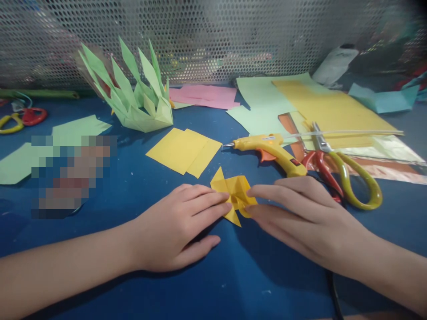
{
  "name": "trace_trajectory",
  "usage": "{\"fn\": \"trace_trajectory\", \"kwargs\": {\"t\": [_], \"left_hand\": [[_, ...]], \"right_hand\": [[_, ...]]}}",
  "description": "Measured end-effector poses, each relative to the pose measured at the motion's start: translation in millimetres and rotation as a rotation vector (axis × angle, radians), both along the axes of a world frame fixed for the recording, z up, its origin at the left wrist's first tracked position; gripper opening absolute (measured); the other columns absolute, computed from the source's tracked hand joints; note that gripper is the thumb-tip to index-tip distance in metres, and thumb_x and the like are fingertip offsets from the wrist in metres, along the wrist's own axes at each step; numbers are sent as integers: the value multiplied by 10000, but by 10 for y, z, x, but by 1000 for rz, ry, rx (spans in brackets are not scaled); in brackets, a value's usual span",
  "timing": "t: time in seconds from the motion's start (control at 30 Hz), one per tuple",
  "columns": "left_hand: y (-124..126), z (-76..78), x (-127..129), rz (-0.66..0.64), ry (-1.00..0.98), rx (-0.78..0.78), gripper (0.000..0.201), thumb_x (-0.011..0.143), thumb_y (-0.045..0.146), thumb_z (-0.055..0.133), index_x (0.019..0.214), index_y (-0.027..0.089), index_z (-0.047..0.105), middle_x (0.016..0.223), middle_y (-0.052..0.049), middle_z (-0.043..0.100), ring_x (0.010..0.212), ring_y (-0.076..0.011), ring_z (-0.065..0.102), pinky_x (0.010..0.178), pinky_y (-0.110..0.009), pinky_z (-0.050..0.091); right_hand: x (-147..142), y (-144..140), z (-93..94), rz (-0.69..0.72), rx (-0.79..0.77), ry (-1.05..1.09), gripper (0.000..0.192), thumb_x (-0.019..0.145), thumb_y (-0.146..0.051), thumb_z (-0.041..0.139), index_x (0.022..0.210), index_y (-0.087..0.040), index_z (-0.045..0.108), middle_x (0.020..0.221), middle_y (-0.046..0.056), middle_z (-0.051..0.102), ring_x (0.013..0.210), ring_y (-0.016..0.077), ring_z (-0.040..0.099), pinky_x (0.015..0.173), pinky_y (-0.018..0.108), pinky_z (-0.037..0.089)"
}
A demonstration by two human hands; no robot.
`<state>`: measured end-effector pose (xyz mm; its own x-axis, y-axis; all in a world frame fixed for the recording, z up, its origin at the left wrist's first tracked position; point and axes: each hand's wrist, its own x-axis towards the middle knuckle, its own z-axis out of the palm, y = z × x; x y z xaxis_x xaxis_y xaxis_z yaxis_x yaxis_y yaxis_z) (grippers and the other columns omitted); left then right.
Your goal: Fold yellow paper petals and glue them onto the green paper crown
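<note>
A small piece of folded yellow paper (239, 183) lies on the blue table with pointed flaps sticking out. My left hand (180, 224) presses its fingertips onto the paper's left part, the thumb apart on the table. My right hand (300, 213) grips the right-hand flap between its fingertips. Just behind the paper are two overlapping yellow squares (180, 151). A yellow hot glue gun (267, 146) lies beyond my right hand, its nozzle pointing left.
Scissors (358, 180) with red and yellow-green handles lie at right, near coloured sheets (336, 111). A spiky green folded-paper piece (143, 113) stands at the back left, before a perforated metal panel (213, 40). Green paper (78, 129) and a blurred-out patch are at left.
</note>
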<state>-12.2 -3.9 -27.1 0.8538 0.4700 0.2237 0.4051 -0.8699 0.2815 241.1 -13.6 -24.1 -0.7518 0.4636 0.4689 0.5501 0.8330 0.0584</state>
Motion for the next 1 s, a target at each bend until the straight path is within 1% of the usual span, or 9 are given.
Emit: {"fn": "trace_trajectory", "kwargs": {"t": [0.17, 0.27, 0.37, 0.47, 0.63, 0.7, 0.83, 0.9, 1.0], "left_hand": [[-2, 7, 10, 10, 16, -19, 402, 908, 281, 441, 1270, 117, 498, 1309, -133, 553, 1174, -270, 498, 945, -430, 430], [-7, 13, 15, 18, 21, -23, 391, 908, 276, 435, 1262, 122, 503, 1308, -143, 546, 1152, -275, 497, 942, -438, 428], [-13, 18, 17, 7, 9, -17, 390, 900, 253, 455, 1255, 99, 504, 1285, -162, 551, 1108, -274, 506, 943, -436, 430], [-15, 22, 21, -59, -30, 6, 353, 888, 207, 481, 1207, 65, 527, 1228, -170, 585, 1080, -257, 515, 947, -401, 432], [-5, 33, 35, -155, -83, 18, 293, 883, 164, 487, 1134, 41, 574, 1134, -163, 641, 1040, -230, 538, 941, -359, 441], [-6, 36, 36, -145, -79, 25, 294, 885, 176, 490, 1128, 43, 587, 1131, -157, 650, 1028, -231, 551, 933, -359, 451], [-23, 33, 35, -107, -48, 52, 304, 900, 199, 473, 1151, 72, 589, 1164, -135, 654, 1076, -242, 572, 946, -390, 452], [-32, 33, 40, -111, -37, 73, 305, 900, 199, 471, 1155, 79, 588, 1175, -126, 653, 1126, -256, 565, 983, -420, 431], [-41, 41, 58, -91, -30, 89, 294, 898, 198, 469, 1133, 80, 599, 1156, -133, 663, 1132, -258, 579, 977, -411, 453]], "right_hand": [[16, -7, 5, 66, 71, -59, 223, 918, -56, 398, 1002, -136, 589, 1043, 86, 669, 974, 210, 498, 785, 369, 415], [7, 6, 19, 90, 63, -59, 247, 932, -64, 365, 1019, -134, 585, 1060, 73, 676, 939, 207, 505, 769, 368, 405], [-19, 29, 19, 46, -29, -44, 202, 937, -115, 410, 1012, -145, 595, 1007, 62, 684, 856, 193, 528, 724, 341, 414], [-55, 48, 7, -16, -152, 31, 163, 919, -173, 485, 1028, -141, 602, 876, 59, 676, 777, 178, 532, 699, 317, 448], [-84, 39, 3, -86, -302, 176, 267, 893, -147, 515, 1152, -127, 576, 792, 43, 637, 725, 144, 535, 644, 253, 493], [-81, 28, 10, -133, -367, 215, 246, 881, -162, 537, 1117, -151, 603, 763, 29, 633, 710, 136, 553, 598, 232, 492], [-74, 20, 22, -186, -510, 285, 118, 829, -181, 607, 937, -190, 655, 723, 11, 649, 682, 130, 574, 565, 228, 496], [-81, 23, 24, -150, -523, 301, 65, 827, -153, 602, 849, -188, 653, 747, 13, 669, 698, 130, 577, 608, 243, 509], [-92, 22, 19, -71, -455, 280, 111, 846, -106, 573, 826, -186, 648, 834, 20, 695, 761, 133, 574, 691, 270, 508]]}}
